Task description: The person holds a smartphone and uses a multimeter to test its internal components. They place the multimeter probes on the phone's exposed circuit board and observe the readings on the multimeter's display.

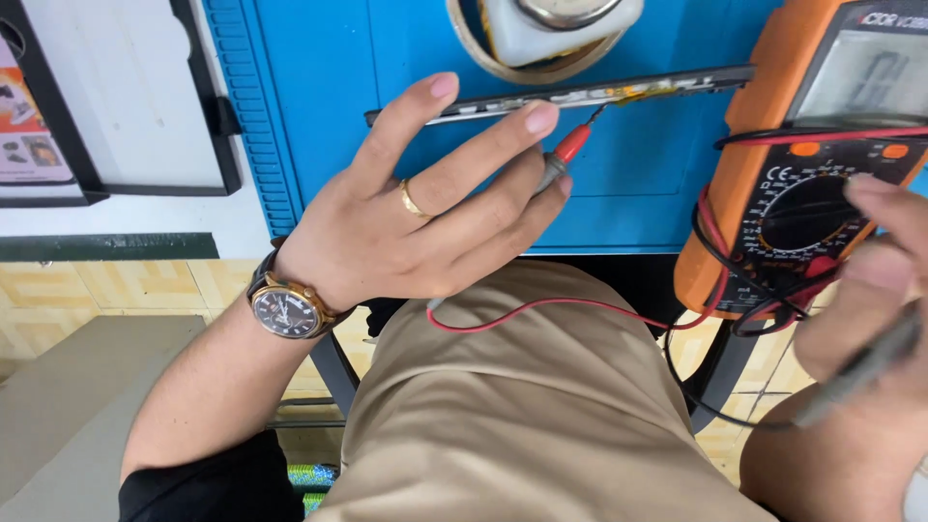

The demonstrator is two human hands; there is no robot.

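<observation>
Head view looks down on the left hand (406, 217), whose fingers (483, 145) are closed around a red-tipped probe (561, 155) and press its point against the lower edge of a thin, dark device (580, 94) held on edge above the blue mat (319, 87) on the desk. At the frame's right edge, the right hand (870, 290), blurred, has its fingers curled around a second, grey probe (860, 367), just in front of the dial of an orange multimeter (744, 174). A red lead (561, 307) runs from the left hand across the lap to the meter.
</observation>
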